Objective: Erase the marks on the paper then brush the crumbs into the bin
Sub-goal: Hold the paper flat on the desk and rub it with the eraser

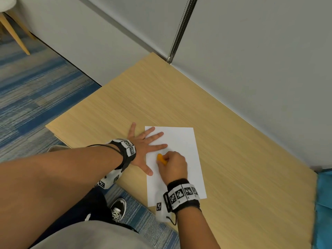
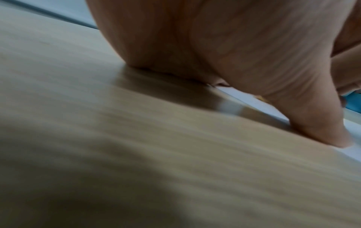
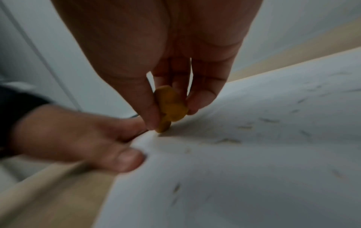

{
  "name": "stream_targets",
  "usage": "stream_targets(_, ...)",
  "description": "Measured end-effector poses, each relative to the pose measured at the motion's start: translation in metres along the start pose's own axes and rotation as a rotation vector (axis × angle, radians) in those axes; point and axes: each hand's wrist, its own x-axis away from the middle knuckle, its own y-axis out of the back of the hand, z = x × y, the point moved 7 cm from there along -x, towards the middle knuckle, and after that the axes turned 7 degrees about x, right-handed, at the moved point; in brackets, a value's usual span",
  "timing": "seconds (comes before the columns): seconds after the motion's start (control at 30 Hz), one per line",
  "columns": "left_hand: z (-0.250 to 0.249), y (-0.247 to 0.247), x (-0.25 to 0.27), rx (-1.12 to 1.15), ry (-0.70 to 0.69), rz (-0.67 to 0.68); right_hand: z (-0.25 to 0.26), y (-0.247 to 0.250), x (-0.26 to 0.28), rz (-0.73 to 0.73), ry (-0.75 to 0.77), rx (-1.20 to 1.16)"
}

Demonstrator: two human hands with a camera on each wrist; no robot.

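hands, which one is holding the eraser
The right hand: its thumb and fingers pinch the orange eraser against the paper. The left hand lies flat with fingers spread, pressing the paper's edge.

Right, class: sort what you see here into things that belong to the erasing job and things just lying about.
Part of the job:
paper
orange eraser
crumbs
left hand
right hand

Just there:
table
blind cord
chair leg
shoe
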Motion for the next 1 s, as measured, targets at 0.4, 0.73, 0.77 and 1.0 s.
stream_targets(0.4, 0.000, 0.001, 0.001, 0.008, -0.002, -0.007, 0.017, -0.009, 0.006, 0.135, 0.111, 0.045)
stream_targets(0.73, -0.001, 0.003, 0.002, 0.002, -0.001, -0.004, 0.001, -0.007, 0.014, 0.113, 0.081, 0.026)
stream_targets(0.77, -0.001, 0.003, 0.002, 0.005, -0.001, -0.002, -0.011, -0.001, 0.009, 0.077, 0.026, 0.009)
stream_targets(1.0, 0.000, 0.002, 0.000, 0.000, 0.002, -0.002, -0.002, -0.009, 0.021, 0.097, 0.074, 0.014)
